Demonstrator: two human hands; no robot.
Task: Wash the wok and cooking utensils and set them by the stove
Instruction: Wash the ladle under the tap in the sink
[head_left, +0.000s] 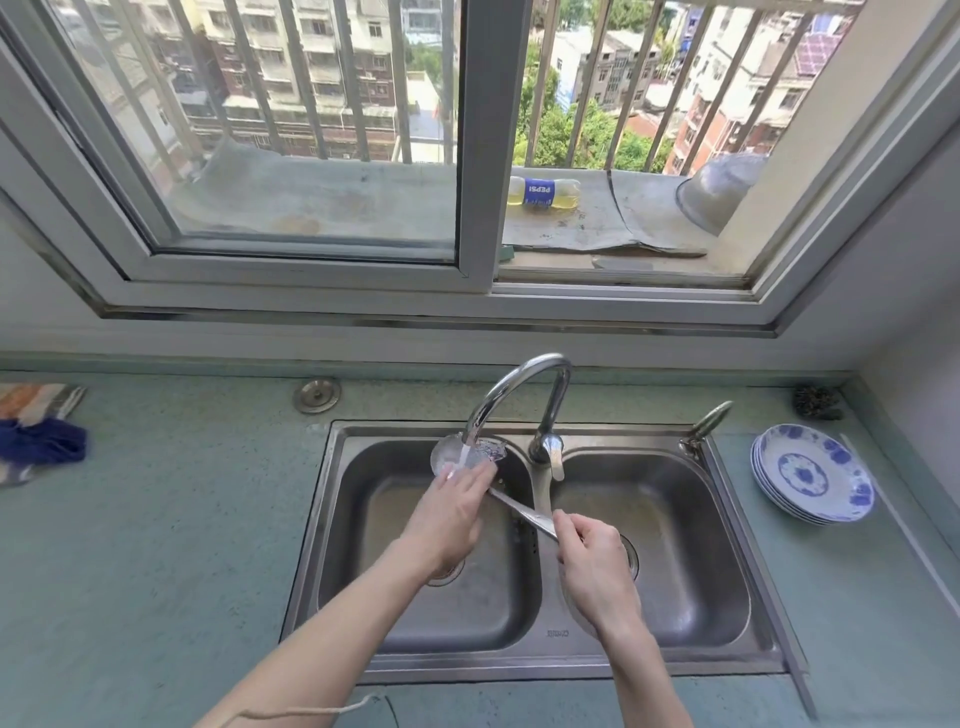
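Rinsing: ladle (470, 453) bowl under running faucet (511, 395), over left sink (332, 519) basin.
Left hand (451, 512): fingers extended, pressing the bowl.
Right hand (589, 558): fingers curled, pinching the handle end.

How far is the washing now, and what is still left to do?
Done: nothing shows as finished; no washed utensil lies on the counter.
In hand: the right hand holds a ladle by its handle, its bowl under the running tap, and the left hand rubs it.
Left: the wok and stove are out of view.
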